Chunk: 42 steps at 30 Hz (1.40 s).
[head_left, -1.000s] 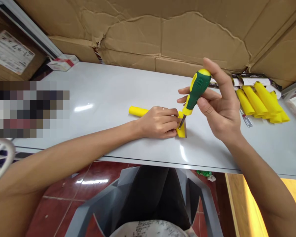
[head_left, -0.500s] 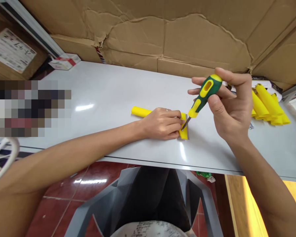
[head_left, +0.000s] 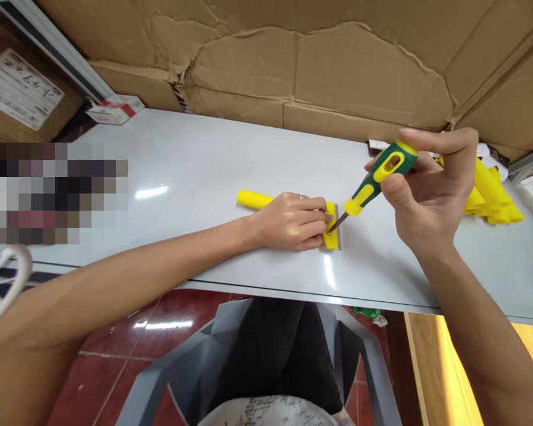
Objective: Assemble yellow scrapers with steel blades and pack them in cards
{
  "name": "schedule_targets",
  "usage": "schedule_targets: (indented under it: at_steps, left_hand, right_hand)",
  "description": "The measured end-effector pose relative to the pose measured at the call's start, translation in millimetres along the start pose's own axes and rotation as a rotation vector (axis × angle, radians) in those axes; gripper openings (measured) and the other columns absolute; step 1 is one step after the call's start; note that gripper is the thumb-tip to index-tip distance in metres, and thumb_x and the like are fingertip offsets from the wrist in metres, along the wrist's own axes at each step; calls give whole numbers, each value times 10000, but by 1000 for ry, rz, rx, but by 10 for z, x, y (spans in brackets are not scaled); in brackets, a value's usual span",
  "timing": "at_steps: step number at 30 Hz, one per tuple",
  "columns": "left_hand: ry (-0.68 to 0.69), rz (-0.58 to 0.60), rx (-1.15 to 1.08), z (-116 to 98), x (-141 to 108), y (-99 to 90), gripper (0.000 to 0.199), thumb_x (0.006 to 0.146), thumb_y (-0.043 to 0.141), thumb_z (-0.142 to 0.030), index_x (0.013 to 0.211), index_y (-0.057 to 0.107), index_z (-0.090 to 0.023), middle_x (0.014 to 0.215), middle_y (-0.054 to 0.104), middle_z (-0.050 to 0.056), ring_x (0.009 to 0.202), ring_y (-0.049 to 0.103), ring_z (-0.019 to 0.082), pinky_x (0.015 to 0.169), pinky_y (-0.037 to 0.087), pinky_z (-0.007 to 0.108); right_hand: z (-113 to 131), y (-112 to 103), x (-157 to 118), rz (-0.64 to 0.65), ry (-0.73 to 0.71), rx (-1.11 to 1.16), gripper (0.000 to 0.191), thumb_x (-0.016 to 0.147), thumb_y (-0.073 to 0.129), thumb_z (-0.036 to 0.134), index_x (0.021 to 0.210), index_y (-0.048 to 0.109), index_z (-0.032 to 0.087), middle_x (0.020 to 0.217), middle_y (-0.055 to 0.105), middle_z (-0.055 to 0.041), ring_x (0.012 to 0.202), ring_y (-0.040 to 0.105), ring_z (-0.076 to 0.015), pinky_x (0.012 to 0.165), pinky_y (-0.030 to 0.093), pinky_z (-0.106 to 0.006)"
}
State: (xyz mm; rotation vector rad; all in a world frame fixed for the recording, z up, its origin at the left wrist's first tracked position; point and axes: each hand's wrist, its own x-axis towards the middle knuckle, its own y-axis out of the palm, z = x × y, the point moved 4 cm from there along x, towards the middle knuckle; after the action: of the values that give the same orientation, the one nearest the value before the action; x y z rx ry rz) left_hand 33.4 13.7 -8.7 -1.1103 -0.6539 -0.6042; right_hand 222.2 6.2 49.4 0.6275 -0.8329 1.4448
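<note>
On the white table lies a yellow scraper [head_left: 253, 199] with a round handle and a flat blade head at its right end. My left hand [head_left: 293, 223] is closed over it near the head and presses it to the tabletop; the fingers hide its middle. A green and yellow screwdriver [head_left: 382, 177] leans down to the left, its tip on the scraper's head beside my left fingertips. My right hand [head_left: 435, 189] grips the screwdriver's handle, thumb on the near side and index finger over the handle's end.
Several yellow handles [head_left: 493, 192] are piled on the right of the white table [head_left: 231, 148]. A small red and white box [head_left: 116, 110] sits at the back left. Cardboard [head_left: 337, 77] stands along the back edge. A blurred patch covers the left.
My right hand and the screwdriver's handle have moved to the right, so the screwdriver tilts more. Its tip stays on the scraper's head. My left hand has hardly moved.
</note>
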Motion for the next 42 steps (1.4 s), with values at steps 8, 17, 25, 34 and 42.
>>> schedule_targets:
  at_steps: [8, 17, 25, 34, 42]
  left_hand:
    - [8, -17, 16, -12, 21, -15, 173, 917, 669, -158, 761, 602, -191, 834, 774, -38, 768, 722, 103, 489, 429, 257]
    - [26, -8, 23, -16, 20, -22, 192, 922, 674, -166, 750, 593, -191, 834, 777, -30, 769, 724, 107, 477, 412, 256]
    - [50, 10, 44, -24, 17, -9, 223, 947, 653, -193, 734, 588, -197, 879, 786, -36, 805, 726, 95, 479, 416, 249]
    - [46, -14, 42, -24, 30, -15, 216, 926, 665, -183, 728, 582, -190, 855, 778, -31, 797, 727, 97, 462, 408, 257]
    - [36, 4, 45, -23, 18, -2, 235, 937, 657, -197, 716, 575, -197, 849, 774, -41, 797, 722, 92, 478, 429, 252]
  right_hand:
    - [-68, -26, 26, 114, 61, 16, 389, 907, 776, 507, 1265, 660, 408, 1061, 708, 27, 1027, 751, -207, 920, 656, -456]
    - [-84, -5, 12, 83, 31, 36, 331, 947, 717, 480, 1268, 662, 429, 1055, 675, 5, 1066, 728, -244, 920, 648, -499]
    - [-21, -87, 46, -43, -169, -42, 305, 907, 770, 462, 1193, 778, 357, 938, 647, -22, 852, 667, -175, 765, 627, -368]
    - [0, -66, 15, -13, -114, -2, 327, 883, 811, 429, 1197, 734, 380, 1017, 652, 16, 812, 729, -164, 773, 662, -384]
    - [-19, -39, 23, 88, 0, 18, 425, 867, 820, 388, 1261, 660, 384, 1015, 690, 2, 1000, 738, -222, 907, 651, -452]
